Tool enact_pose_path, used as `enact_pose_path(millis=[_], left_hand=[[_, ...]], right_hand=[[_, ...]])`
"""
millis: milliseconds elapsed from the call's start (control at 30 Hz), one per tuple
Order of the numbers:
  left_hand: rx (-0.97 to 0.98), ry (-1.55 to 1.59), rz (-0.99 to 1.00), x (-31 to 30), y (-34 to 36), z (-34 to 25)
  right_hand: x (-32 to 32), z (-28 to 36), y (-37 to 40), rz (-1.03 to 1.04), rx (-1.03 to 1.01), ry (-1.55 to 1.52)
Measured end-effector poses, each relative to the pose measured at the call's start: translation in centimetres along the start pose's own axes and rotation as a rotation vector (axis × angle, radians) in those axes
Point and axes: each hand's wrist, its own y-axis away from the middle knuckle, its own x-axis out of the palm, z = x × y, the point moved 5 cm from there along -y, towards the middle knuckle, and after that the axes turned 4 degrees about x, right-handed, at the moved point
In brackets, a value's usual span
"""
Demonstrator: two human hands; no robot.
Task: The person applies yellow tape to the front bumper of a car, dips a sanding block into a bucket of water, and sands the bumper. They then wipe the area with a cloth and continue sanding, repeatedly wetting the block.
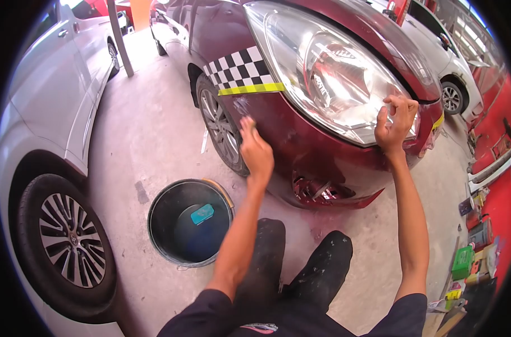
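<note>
A dark red car [278, 129] fills the upper middle, its large clear headlight [334, 73] facing me. My left hand [256, 149] is at the bumper's side, just below the checkered sticker [241, 67] and the yellow tape [250, 89]. Its fingers are pressed together and slightly blurred; a small dark thing seems to show at the fingertips, too unclear to name. Whitish marks lie on the paint above it. My right hand [395, 123] is at the headlight's lower right corner, fingers curled and apart, with nothing visible in it.
A black bucket [154, 224] with a teal block [202, 214] inside stands on the floor at lower left. Beside it is a white car [47, 106]. Containers, including a green one [462, 262], line the right side. Another white car [463, 73] stands behind.
</note>
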Motion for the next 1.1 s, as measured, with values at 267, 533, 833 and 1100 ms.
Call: enact_pose_path(millis=[267,533,833,1100], left_hand=[[0.066,0.113,0.051,-0.4,3.3,-3.0],[0.105,0.16,0.086,-0.6,3.6,-3.5],[0.002,0.105,0.002,-0.6,-1.7,-1.9],[-0.102,0.037,0.045,-0.1,-5.5,-1.1]], right_hand=[[-0.2,0.0,0.3,0.0,-0.002,-0.02],[-0.3,-0.2,0.2,0.018,-0.01,-0.032],[-0.3,0.0,0.2,0.035,0.025,-0.005],[-0.4,-0.1,0.3,0.022,0.032,-0.015]])
